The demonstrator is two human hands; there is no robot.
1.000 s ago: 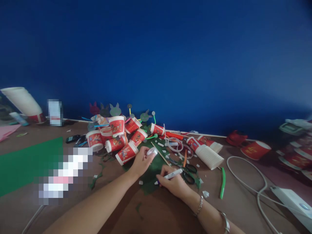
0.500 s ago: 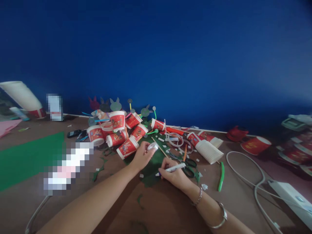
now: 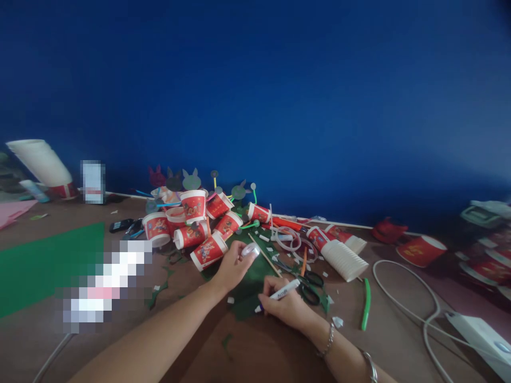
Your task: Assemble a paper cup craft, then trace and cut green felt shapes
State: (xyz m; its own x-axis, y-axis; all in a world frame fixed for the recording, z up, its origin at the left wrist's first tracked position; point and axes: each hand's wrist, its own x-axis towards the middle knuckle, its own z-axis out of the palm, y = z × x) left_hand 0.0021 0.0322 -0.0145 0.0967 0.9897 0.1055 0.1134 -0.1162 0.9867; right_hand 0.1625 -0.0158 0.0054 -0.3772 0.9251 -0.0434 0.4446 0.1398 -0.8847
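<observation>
The left hand [image 3: 232, 267] is closed on a small white roll [image 3: 250, 249], pinched between thumb and fingertips and held low over the far part of the green sheet [image 3: 248, 283]; whether the roll touches the sheet I cannot tell. The right hand [image 3: 286, 307] is clamped on a white marker [image 3: 280, 292], gripped like a pen, its dark tip down at the sheet's near edge. The sheet lies mid-tabletop, ragged and ringed with white scraps; just beyond it, toward the far edge, is a heap of red cups [image 3: 198, 226]; black scissors [image 3: 310, 288] lie just right of the marker, a thin stick [image 3: 264, 256] crosses the sheet between the hands, and a white cup stack [image 3: 344, 259] and a green straw [image 3: 365, 304] lie further right.

By the look of it, the step in hand is marking the sheet, with the roll perhaps serving as a guide; a clean line calls for the roll pressed flat on the sheet and the marker tip brought up against its rim.
</observation>
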